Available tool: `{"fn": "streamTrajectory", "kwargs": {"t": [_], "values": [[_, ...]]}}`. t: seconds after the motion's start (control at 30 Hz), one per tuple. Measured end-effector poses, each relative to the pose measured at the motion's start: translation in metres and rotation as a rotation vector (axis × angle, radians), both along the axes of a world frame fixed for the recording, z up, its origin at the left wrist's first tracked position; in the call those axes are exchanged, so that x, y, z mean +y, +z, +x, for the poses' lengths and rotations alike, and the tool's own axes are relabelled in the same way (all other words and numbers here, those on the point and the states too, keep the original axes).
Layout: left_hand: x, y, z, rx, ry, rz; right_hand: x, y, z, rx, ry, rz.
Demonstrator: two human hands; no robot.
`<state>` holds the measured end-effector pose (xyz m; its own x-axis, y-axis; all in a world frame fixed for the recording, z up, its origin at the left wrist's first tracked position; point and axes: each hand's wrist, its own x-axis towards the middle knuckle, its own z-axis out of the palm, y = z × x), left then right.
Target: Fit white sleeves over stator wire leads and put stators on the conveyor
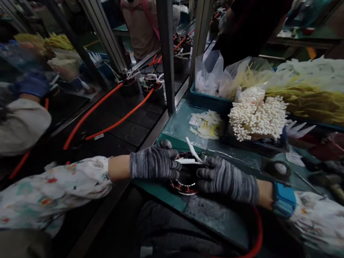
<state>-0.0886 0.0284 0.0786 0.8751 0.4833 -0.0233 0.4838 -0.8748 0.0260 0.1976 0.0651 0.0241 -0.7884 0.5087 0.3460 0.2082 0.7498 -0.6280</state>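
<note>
A ring-shaped motor stator [184,189] with copper-coloured windings sits near the front of the green bench, between my two gloved hands. My left hand [156,162], in a grey striped glove, curls its fingers against the stator's left side. On the opposite side my right hand [228,180] has its fingers bent over the rim, close to the white sleeved leads [192,150] that stick up from the top. Exactly what the right fingertips pinch is hidden. A red tube [258,238] hangs below the bench edge by my right forearm.
White-tipped sticks [256,116] in a bundle, yellow strips [315,102] and plastic bags fill blue bins at the back. Flat pale pieces [208,124] lie before them. A hammer [340,190] rests at right. Left, a metal post [167,36] borders a conveyor [127,117] carrying other stators. Co-workers sit nearby.
</note>
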Motion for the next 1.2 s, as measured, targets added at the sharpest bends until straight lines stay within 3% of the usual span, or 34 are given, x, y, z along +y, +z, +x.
{"fn": "streamTrajectory", "kwargs": {"t": [0.1,0.2,0.37,0.5,0.6,0.7,0.8,0.9,1.03,1.2], "values": [[0.001,0.001,-0.006,-0.102,-0.065,0.074,-0.014,-0.007,0.012,-0.089,0.14,0.149],[0.004,0.013,0.002,-0.158,-0.076,-0.019,-0.037,-0.014,0.025,-0.035,-0.044,0.17],[0.024,0.019,0.052,-0.229,0.297,-0.152,-0.081,-0.025,0.045,0.102,-0.61,0.142],[0.049,0.006,0.094,-0.308,0.529,-0.42,-0.102,-0.025,0.048,-0.028,-0.727,0.126],[0.052,0.003,0.104,-0.65,0.612,-0.6,-0.108,-0.015,0.046,0.0,-0.763,0.168],[0.032,0.007,0.097,-0.925,0.508,-0.672,-0.112,-0.001,0.044,0.166,-0.86,0.071],[0.004,0.008,0.089,-0.776,0.313,-0.456,-0.116,0.012,0.037,0.337,-0.893,-0.176],[-0.012,0.001,0.085,-0.575,0.238,-0.177,-0.119,0.02,0.025,0.506,-0.791,-0.344],[-0.015,-0.004,0.085,-0.482,0.226,-0.087,-0.121,0.026,0.017,0.569,-0.775,-0.223],[-0.017,0.006,0.087,-0.547,0.239,-0.272,-0.129,0.023,0.026,0.324,-0.772,0.023]]}}
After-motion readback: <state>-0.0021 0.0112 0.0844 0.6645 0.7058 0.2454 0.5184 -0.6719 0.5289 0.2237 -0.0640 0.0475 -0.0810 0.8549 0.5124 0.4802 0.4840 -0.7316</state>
